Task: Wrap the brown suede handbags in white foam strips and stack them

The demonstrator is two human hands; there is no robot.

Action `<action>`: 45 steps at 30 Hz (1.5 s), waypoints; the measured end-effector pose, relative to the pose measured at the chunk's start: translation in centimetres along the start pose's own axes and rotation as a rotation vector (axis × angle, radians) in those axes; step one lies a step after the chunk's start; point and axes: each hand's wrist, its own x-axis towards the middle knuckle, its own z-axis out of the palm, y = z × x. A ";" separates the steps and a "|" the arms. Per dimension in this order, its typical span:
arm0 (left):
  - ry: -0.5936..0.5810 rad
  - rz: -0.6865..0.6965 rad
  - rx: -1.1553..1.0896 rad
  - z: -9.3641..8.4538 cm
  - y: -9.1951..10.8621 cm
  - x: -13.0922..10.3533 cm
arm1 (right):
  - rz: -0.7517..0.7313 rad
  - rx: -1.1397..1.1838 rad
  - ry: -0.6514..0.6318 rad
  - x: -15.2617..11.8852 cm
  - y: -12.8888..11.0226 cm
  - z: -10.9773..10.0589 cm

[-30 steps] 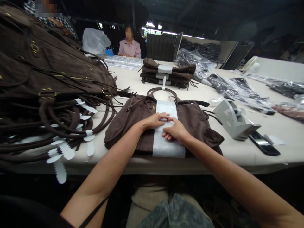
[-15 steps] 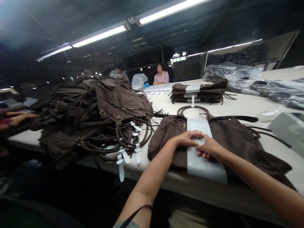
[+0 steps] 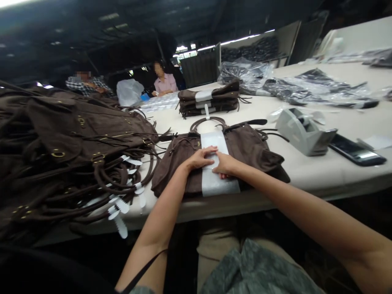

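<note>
A dark brown bag [image 3: 251,147] lies flat at the table's front edge, with a pale band [image 3: 216,183] around its middle. Its looped handles [image 3: 193,124] point away from me and carry a white tag [image 3: 207,111]. On the band rests my left hand [image 3: 202,157], fingers spread, thumb apart. My right hand [image 3: 225,164] presses on the band just beside it, its fingertips bent and partly hidden; whether it pinches anything is not clear. The two hands touch or nearly touch at the fingertips.
A big heap of brown bags [image 3: 70,122] fills the left. Banded bags [image 3: 211,100] are stacked behind. To the right are a grey tape dispenser [image 3: 306,130] and a phone [image 3: 357,151]. Plastic-wrapped items [image 3: 315,87] lie farther back. Two people sit across the table.
The view has swung right and down, bringing the whole tape dispenser and the phone into sight. Both hands remain on the band, in nearly the same pose.
</note>
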 end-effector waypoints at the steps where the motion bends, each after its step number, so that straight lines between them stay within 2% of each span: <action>1: -0.003 0.001 -0.005 -0.1 0.1 0.0 | -0.001 -0.043 -0.020 -0.3 -0.1 -0.2; 4: -0.001 -0.008 0.002 -0.1 0.5 -0.1 | -0.117 -0.183 0.012 -2.1 0.2 -0.6; 9: 0.028 -0.051 0.019 0.0 1.1 -0.4 | -0.379 -0.348 0.314 -4.6 1.5 -0.2; 12: 0.029 -0.074 0.026 0.1 1.5 -0.5 | -0.562 -0.494 0.310 -4.4 2.3 1.2; 15: 0.007 -0.080 0.042 0.1 2.1 -0.6 | -0.637 -0.597 0.300 -4.3 3.1 3.2; 21: -0.014 -0.134 0.139 0.1 3.1 -0.7 | -0.792 -0.492 0.575 -6.1 5.8 6.1; 24: -0.015 -0.159 0.192 0.3 3.6 -0.8 | -0.850 -0.373 0.620 -7.5 7.1 6.9; 26: -0.011 -0.182 0.243 0.5 3.9 -0.7 | -0.885 -0.240 0.598 -9.0 8.1 6.6; 28: -0.005 -0.192 0.278 0.6 4.2 -0.7 | -0.933 -0.063 0.516 -10.9 9.2 5.0; 30: -0.003 -0.177 0.280 0.6 4.4 -0.7 | -0.919 0.113 0.444 -13.0 10.6 2.0; 31: -0.009 -0.166 0.272 0.5 4.4 -0.8 | -0.856 0.168 0.452 -13.9 11.2 0.0; 33: 0.028 -0.183 0.275 0.0 3.7 -0.8 | -0.631 0.204 0.621 -14.9 12.6 -4.7; 36: 0.064 -0.208 0.254 -0.6 1.8 -0.4 | -0.316 0.173 1.014 -14.3 15.3 -12.5; 37: 0.067 -0.196 0.245 -0.8 1.2 -0.2 | -0.250 0.165 1.099 -13.6 16.4 -15.0; 39: 0.068 -0.164 0.239 -0.9 0.7 -0.1 | -0.123 0.144 1.175 -11.5 18.5 -19.3; 40: 0.070 -0.148 0.243 -0.9 0.6 -0.1 | -0.043 0.126 1.165 -10.3 19.4 -20.9; 41: 0.071 -0.137 0.249 -0.9 0.6 -0.2 | 0.028 0.137 1.097 -9.0 20.2 -22.2; 43: 0.071 -0.127 0.255 -0.9 0.4 -0.4 | 0.118 0.218 0.871 -6.9 21.3 -23.6; 45: 0.067 -0.118 0.239 -0.9 0.0 -0.3 | 0.147 0.315 0.657 -5.7 21.7 -24.0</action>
